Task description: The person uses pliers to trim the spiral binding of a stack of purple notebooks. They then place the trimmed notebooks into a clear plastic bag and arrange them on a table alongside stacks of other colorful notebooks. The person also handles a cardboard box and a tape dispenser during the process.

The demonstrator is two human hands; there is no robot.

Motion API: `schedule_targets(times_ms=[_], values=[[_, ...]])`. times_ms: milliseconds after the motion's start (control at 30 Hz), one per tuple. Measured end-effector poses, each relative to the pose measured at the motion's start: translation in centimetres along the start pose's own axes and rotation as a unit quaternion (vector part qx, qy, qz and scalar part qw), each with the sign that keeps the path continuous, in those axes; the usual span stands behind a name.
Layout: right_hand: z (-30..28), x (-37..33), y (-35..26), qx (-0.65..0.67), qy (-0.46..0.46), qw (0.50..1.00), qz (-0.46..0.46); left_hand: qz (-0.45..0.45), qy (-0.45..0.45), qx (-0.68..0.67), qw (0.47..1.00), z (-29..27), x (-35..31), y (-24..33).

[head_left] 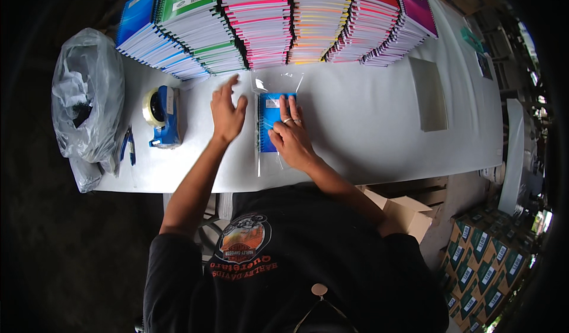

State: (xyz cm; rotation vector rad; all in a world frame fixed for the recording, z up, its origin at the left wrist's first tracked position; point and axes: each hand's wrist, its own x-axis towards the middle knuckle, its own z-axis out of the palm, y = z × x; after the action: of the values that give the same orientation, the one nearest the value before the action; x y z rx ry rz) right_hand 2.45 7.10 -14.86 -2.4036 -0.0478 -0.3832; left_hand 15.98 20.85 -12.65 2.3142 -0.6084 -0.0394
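A blue spiral notebook (267, 113) lies on the white-covered table in front of me, inside a clear plastic sleeve (277, 84) that reaches past its top and bottom. My right hand (293, 136) rests on the notebook's right side, two fingers stretched over its cover and the others partly bent. To the left of the notebook is my left hand (227, 112), fingers apart, with nothing in it. A blue tape dispenser (170, 119) with a roll of clear tape stands farther left.
Tall stacks of spiral notebooks (258, 24) in several colours line the far side. At the left are a clear plastic bag (106, 102) and blue-handled pliers (128, 146). Flat clear sleeves (429, 96) lie at the right. An open carton (409, 211) sits below the table edge.
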Motion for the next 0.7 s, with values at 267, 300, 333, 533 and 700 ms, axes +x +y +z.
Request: schedule_targets(times_ms=[267, 300, 333, 533, 700], values=[[0.0, 0.1, 0.2, -0.019, -0.009, 1.0, 0.006, -0.043, 0.08, 0.011, 0.996, 2.4, 4.8, 1.2], [-0.1, 0.1, 0.3, -0.011, -0.02, 1.0, 0.014, 0.008, 0.093, 0.027, 0.995, 2.1, 3.1, 1.0], [-0.1, 0.1, 0.2, -0.002, -0.03, 0.999, 0.021, 0.058, 0.107, 0.044, 0.992, 1.6, 1.1, 1.0], [-0.1, 0.2, 0.4, 0.155, -0.046, 0.986, 0.051, 0.096, -0.129, 0.209, 0.965, 2.8, -5.1, 3.2], [-0.6, 1.5, 1.2, 0.1, -0.136, 0.986, -0.015, 0.113, -0.171, 0.219, 0.954, 3.0, -4.8, 2.9]])
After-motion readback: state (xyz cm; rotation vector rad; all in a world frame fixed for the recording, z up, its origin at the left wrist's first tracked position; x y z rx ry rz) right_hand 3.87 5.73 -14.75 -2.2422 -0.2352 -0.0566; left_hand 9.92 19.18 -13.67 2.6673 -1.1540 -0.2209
